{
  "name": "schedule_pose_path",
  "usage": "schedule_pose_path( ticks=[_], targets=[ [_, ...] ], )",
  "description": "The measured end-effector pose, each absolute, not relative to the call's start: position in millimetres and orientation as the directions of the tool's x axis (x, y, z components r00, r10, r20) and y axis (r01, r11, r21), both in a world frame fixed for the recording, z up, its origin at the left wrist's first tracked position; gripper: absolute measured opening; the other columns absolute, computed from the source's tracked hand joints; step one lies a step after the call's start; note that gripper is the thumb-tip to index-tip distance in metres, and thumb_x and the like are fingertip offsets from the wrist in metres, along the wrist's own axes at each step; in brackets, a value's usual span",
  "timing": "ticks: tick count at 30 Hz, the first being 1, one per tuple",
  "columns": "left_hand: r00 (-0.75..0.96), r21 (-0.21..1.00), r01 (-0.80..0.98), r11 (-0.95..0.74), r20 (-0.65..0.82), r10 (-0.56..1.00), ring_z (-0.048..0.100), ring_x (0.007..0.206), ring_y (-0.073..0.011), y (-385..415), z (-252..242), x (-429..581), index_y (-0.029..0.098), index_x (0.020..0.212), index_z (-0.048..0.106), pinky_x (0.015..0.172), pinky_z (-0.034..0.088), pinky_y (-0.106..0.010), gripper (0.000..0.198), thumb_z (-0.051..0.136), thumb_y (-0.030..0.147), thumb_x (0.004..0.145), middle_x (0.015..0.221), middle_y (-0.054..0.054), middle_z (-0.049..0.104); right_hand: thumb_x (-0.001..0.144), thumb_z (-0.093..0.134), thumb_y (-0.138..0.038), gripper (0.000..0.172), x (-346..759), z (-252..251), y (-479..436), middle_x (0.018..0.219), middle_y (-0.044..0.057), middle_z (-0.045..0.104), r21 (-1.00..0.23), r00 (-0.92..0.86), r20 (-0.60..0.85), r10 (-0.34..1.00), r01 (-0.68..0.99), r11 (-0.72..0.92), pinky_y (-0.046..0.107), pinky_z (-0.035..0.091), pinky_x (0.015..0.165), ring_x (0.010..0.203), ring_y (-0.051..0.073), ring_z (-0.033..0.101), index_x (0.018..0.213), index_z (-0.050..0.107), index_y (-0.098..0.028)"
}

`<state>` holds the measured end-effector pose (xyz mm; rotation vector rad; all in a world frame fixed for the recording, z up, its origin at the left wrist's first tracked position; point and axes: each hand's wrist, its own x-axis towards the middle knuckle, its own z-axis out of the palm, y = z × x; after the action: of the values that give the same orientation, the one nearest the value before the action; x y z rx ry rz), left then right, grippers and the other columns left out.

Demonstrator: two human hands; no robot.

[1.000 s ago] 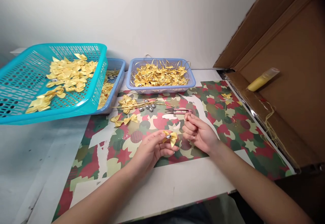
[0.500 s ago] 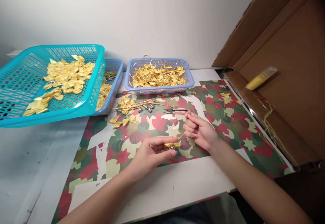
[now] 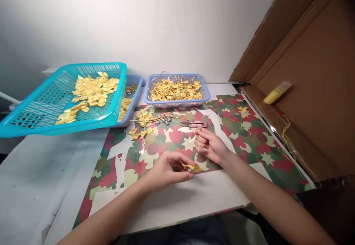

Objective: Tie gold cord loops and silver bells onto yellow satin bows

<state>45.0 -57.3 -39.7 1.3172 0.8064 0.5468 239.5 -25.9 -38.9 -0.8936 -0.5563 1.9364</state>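
Observation:
My left hand [image 3: 166, 171] pinches a small yellow ribbon bow [image 3: 192, 167] low over the patterned sheet [image 3: 249, 137]. A thin gold thread [image 3: 198, 150] runs up from the bow to my right hand [image 3: 209, 145], whose fingers are curled tight round it. Small thread snips with a pink handle [image 3: 195, 125] lie just beyond my right hand. Loose yellow bows [image 3: 142, 117], gold strings and a few silver bells [image 3: 165, 120] lie further back on the sheet.
A turquoise basket [image 3: 36, 108] of yellow bows stands tilted at the left on a blue basket [image 3: 135, 82]. Another blue basket [image 3: 205, 94] holds bows with gold loops. A cardboard box [image 3: 318, 89] with a yellow tube [image 3: 276, 93] fills the right side.
My left hand has lowered the bow toward the sheet and turned it flat. My right hand has drawn the thread upward away from it. The view has tilted up slightly.

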Motion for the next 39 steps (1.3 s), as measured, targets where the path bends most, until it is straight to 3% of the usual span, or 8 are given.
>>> schedule_pose_path(
  ticks=[5,8,11,15,24,28,31,39],
  targets=[
    [0.631,0.912,0.335,-0.238,-0.03,0.775,0.065,0.071,-0.0168,-63.7,-26.8,45.1,0.018,0.085,0.075,0.062,0.049,-0.025,0.02,0.063,0.008,0.073,0.083,-0.005,0.075,0.071,0.078,-0.032,0.037,232.2,-43.1,-28.1,0.047,-0.013,0.024,-0.747,-0.27,-0.33,0.904,-0.511,-0.426,0.014,0.028,0.041,0.042,0.004,0.018,0.07,0.043,-0.02],
    [0.608,0.58,0.608,-0.542,0.098,0.788,0.065,0.078,-0.0199,-76.3,-22.2,46.5,0.02,0.087,0.073,0.069,0.049,-0.029,0.024,0.058,0.004,0.076,0.085,-0.004,0.075,0.074,0.077,-0.034,0.036,223.6,-45.1,-23.4,0.046,-0.014,0.024,-0.79,-0.226,-0.314,0.922,-0.477,-0.385,0.015,0.03,0.043,0.041,0.004,0.02,0.071,0.044,-0.02],
    [0.597,0.237,0.768,-0.595,0.073,0.799,0.062,0.074,-0.0211,-88.4,-24.3,50.2,0.019,0.08,0.068,0.065,0.046,-0.03,0.027,0.051,-0.002,0.077,0.076,-0.006,0.069,0.082,0.071,-0.034,0.025,207.1,-45.5,-11.3,0.051,-0.01,0.038,-0.831,-0.203,-0.322,0.925,-0.407,-0.379,0.017,0.038,0.046,0.042,0.004,0.033,0.077,0.053,-0.017],
    [0.543,0.155,0.822,-0.548,0.074,0.836,0.057,0.069,-0.0218,-91.1,-26.6,53.7,0.016,0.068,0.063,0.061,0.043,-0.031,0.031,0.045,-0.011,0.071,0.07,-0.008,0.063,0.093,0.058,-0.033,0.03,183.4,-43.0,12.9,0.113,0.008,0.063,-0.864,-0.192,-0.372,0.908,-0.287,-0.414,0.038,0.056,0.079,0.094,0.019,0.064,0.117,0.058,-0.015],
    [0.409,0.286,0.842,-0.458,0.216,0.886,0.058,0.087,-0.0252,-67.8,-28.9,37.8,0.018,0.087,0.064,0.074,0.047,-0.035,0.016,0.051,0.009,0.082,0.089,-0.009,0.064,0.094,0.057,-0.033,0.032,172.7,-37.1,18.8,0.119,0.009,0.061,-0.904,-0.29,-0.337,0.896,-0.166,-0.394,0.041,0.055,0.083,0.099,0.02,0.063,0.121,0.057,-0.015],
    [0.319,0.406,0.804,-0.434,0.322,0.891,0.052,0.111,-0.0307,-35.7,-27.7,27.7,0.012,0.113,0.057,0.095,0.042,-0.045,0.03,0.054,0.022,0.085,0.115,-0.016,0.059,0.087,0.064,-0.033,0.019,179.3,-17.1,17.1,0.063,-0.005,0.054,-0.938,-0.34,-0.229,0.912,-0.174,-0.3,0.019,0.041,0.047,0.048,0.006,0.047,0.085,0.06,-0.015],
    [0.369,0.49,0.717,-0.496,0.337,0.866,0.051,0.117,-0.0297,-11.1,-23.3,33.5,0.011,0.126,0.05,0.098,0.041,-0.043,0.045,0.057,0.031,0.086,0.126,-0.017,0.057,0.077,0.071,-0.031,0.024,180.4,6.1,19.9,0.046,-0.011,0.035,-0.957,-0.384,-0.154,0.911,-0.173,-0.234,0.017,0.021,0.039,0.039,0.003,0.026,0.069,0.053,-0.017],
    [0.576,0.587,0.583,-0.562,0.189,0.795,0.064,0.072,-0.0152,-12.4,-20.9,61.8,0.016,0.083,0.068,0.067,0.048,-0.024,0.043,0.029,0.025,0.099,0.081,-0.004,0.072,0.073,0.07,-0.032,0.022,192.1,37.6,20.0,0.044,-0.013,0.028,-0.975,-0.405,-0.065,0.912,-0.168,-0.144,0.019,0.011,0.039,0.04,0.004,0.016,0.072,0.051,-0.019]
  ],
)
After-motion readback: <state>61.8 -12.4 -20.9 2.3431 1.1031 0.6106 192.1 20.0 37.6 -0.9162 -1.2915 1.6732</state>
